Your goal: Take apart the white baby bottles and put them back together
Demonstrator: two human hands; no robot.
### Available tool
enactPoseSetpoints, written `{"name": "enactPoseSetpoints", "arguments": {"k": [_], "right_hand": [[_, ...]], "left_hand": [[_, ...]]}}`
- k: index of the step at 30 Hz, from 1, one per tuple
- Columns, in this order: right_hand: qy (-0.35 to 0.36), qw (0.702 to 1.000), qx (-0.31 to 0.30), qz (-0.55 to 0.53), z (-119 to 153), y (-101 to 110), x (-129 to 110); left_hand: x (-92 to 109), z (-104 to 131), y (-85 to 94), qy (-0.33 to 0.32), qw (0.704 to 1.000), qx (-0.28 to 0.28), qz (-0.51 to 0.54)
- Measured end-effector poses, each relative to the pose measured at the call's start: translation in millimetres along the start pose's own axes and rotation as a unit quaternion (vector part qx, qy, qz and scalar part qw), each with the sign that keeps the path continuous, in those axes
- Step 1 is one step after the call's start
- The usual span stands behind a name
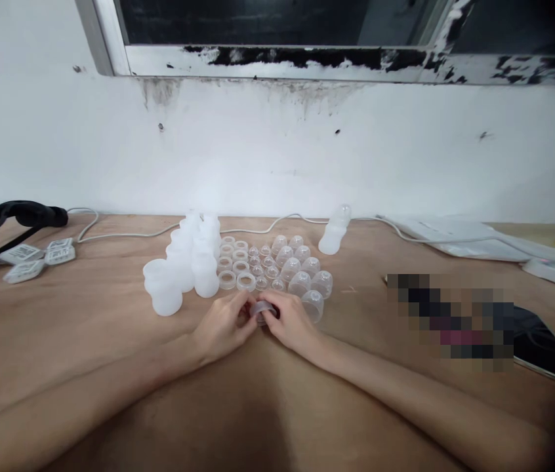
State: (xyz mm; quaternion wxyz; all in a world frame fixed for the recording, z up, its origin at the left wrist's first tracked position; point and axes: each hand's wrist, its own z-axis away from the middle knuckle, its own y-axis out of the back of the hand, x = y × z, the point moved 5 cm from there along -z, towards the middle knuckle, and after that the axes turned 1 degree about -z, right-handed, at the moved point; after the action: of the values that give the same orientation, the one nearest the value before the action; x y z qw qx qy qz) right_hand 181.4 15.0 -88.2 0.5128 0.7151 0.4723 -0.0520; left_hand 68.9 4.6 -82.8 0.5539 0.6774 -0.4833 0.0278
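Observation:
My left hand (231, 321) and my right hand (292, 319) meet at the middle of the table, fingers closed around a clear bottle collar ring (264, 307). Whether a nipple sits inside this ring is hidden by my fingers. Just beyond lie rows of collar rings (227, 263) and small clear bottle nipples (256, 270). Several domed clear caps (290, 269) stand to their right, one of them (313, 305) close to my right hand. On the left, frosted white baby bottles (206, 272) stand in rows, with another bottle (166, 298) nearer to me.
A capped bottle (335, 231) stands apart near the wall. A white cable (277, 228) runs along the back. Black headgear (26, 213) and small white packets (26, 261) lie at left. A dark flat device (546, 344), partly blurred, and a plastic bag (447, 239) are at right.

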Motion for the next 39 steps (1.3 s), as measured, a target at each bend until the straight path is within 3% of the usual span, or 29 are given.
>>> {"name": "enactPoseSetpoints", "arguments": {"k": [9,22,29,34,39], "right_hand": [[-0.032,0.999,0.003,-0.012,-2.5,0.3,0.4],[-0.009,1.000,-0.007,0.017,-2.9,-4.8,1.3],[-0.023,1.000,-0.006,-0.012,-6.1,-3.2,3.3],[-0.002,0.999,0.006,-0.041,-4.0,-1.0,-1.0],[-0.005,0.999,0.025,-0.045,-2.4,-0.4,0.4]], "left_hand": [[-16.5,-7.7,-2.8,0.061,0.994,0.055,0.071],[-13.6,-7.4,-8.6,0.015,0.997,0.019,0.075],[-21.0,-7.3,-10.1,0.062,0.990,0.026,0.121],[-30.9,-9.7,-6.3,0.105,0.979,0.066,0.163],[-29.1,-10.0,-6.6,0.098,0.981,0.057,0.156]]}}
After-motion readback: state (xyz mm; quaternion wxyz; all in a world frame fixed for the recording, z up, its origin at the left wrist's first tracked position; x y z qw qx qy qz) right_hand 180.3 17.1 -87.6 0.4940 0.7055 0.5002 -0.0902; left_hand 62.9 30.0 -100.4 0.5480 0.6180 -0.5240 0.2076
